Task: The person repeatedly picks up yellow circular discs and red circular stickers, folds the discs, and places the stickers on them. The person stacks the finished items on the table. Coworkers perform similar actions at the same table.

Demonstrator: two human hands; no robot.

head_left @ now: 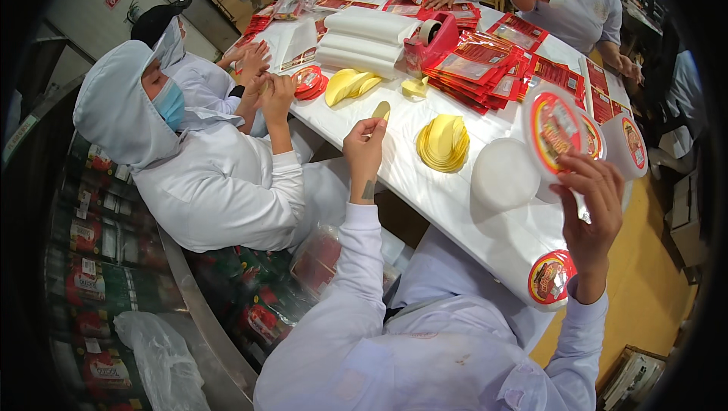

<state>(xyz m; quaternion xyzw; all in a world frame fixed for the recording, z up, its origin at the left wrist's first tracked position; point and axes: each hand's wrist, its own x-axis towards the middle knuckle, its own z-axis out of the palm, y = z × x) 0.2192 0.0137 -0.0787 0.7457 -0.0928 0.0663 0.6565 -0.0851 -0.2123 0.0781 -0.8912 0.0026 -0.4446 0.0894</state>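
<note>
Left hand (365, 145) pinches a thin yellow label (381, 112), right hand (594, 195) a round red-and-white plastic lid (554, 129), whose edge could slip if grip loosens.

The person had two hands (364, 149). There were four round labels (552, 279), two yellow stacks (442, 145), one held yellow slip (381, 111), one table (497, 235), one tape dispenser (446, 45), one blue mask (169, 103) and at least four co-workers (220, 191). Red pouches (472, 62) lay too heaped to count.
</note>
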